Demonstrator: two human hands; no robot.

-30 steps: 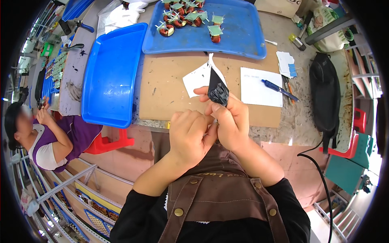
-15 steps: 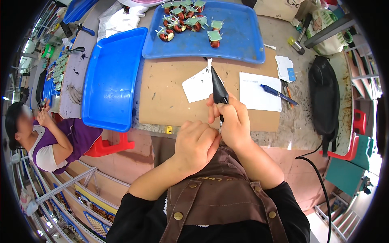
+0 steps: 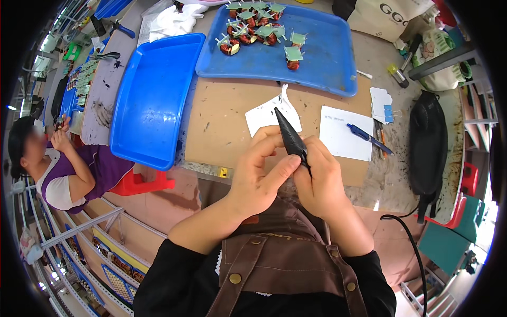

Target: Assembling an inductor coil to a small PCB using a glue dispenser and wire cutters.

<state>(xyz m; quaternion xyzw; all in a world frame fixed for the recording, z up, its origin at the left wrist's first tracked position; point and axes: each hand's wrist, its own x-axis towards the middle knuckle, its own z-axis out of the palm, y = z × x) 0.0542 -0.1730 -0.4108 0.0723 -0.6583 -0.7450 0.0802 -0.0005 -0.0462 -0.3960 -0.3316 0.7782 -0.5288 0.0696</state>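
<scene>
A black cone-shaped piping bag [image 3: 288, 133] is held between both my hands, its narrow tip pointing away from me over a white scrap of paper [image 3: 261, 117]. My left hand [image 3: 261, 168] pinches the bag's left side, thumb laid along its thick end and fingers behind. My right hand [image 3: 323, 175] is closed around the bag's rear right side. The folded rear end is mostly hidden by my fingers. Dark specks mark the paper scrap, and one corner of it curls up beyond the tip.
Copper-wound coils with green boards [image 3: 248, 31] lie in a blue tray [image 3: 330, 58]. Another blue tray [image 3: 150, 100] stands left. A pen [image 3: 364, 134] rests on a white sheet [image 3: 335, 145], atop brown cardboard [image 3: 216, 121]. A black pouch [image 3: 426, 142] lies right. A person [image 3: 63, 158] sits left.
My left hand has come up from below and now grips the bag's side. The bag's tip has drawn back from the curled paper corner. The whole view has shifted slightly.
</scene>
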